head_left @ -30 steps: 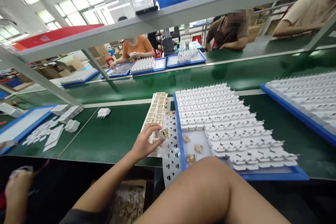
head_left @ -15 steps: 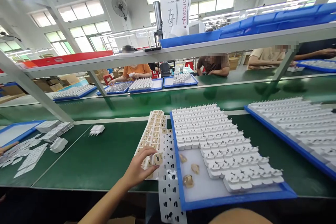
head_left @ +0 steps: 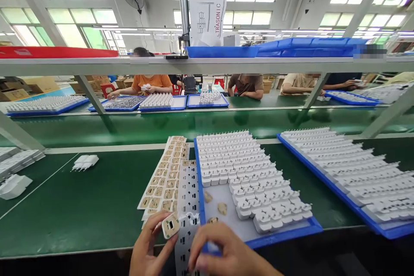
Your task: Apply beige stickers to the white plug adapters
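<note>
In the head view, my left hand (head_left: 149, 246) grips a white plug adapter (head_left: 170, 225) between thumb and fingers. The adapter's face, turned up toward me, bears a tan sticker with a dark slot. My right hand (head_left: 226, 250) is just to the right, fingers curled and thumb pressed in, slightly blurred; whatever it may pinch cannot be made out. Beneath and beyond my hands lie a sheet of tan stickers (head_left: 161, 181) and a white strip with dark slot marks (head_left: 188, 185). Right of the strip is a blue-edged tray (head_left: 258, 241) with rows of white plug adapters (head_left: 239, 155).
A second tray of adapters (head_left: 349, 168) lies to the right. Loose adapters (head_left: 86, 162) sit on the green table at left. Crumpled tan pieces (head_left: 222, 208) lie in the near tray. A shelf (head_left: 161, 67) crosses above the table; co-workers (head_left: 152, 82) sit beyond.
My right hand has come into view beside the left. My left hand, still holding the adapter, is lower and nearer. The camera view has levelled and turned a little right.
</note>
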`<state>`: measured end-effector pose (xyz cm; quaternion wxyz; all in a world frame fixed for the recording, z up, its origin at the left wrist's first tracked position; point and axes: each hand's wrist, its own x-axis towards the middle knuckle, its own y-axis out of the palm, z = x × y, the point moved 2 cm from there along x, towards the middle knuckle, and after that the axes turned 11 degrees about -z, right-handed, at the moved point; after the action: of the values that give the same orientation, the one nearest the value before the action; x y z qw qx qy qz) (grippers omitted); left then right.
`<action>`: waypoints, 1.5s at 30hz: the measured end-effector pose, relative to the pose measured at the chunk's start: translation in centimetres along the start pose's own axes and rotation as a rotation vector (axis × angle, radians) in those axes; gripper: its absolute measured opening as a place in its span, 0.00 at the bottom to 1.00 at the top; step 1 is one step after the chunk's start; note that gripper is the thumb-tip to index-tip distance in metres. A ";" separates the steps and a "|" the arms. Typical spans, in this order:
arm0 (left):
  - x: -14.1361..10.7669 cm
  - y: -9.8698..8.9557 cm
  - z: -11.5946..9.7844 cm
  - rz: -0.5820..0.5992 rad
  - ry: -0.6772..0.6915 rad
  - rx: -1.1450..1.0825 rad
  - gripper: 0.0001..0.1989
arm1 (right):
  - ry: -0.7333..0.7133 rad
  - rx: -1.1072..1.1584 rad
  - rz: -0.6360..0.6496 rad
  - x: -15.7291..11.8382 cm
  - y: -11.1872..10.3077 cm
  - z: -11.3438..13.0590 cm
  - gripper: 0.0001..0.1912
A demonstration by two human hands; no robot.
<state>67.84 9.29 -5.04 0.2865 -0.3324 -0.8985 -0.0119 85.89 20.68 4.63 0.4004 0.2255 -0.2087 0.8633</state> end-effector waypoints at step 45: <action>-0.7 8.4 -1.4 0.004 0.230 -0.097 0.18 | 0.372 0.537 -0.426 -3.5 0.6 -6.9 0.10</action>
<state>74.07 15.09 -5.68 0.3715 -0.3441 -0.8573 -0.0928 85.91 21.96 -3.03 0.5283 0.2001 0.1524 0.8109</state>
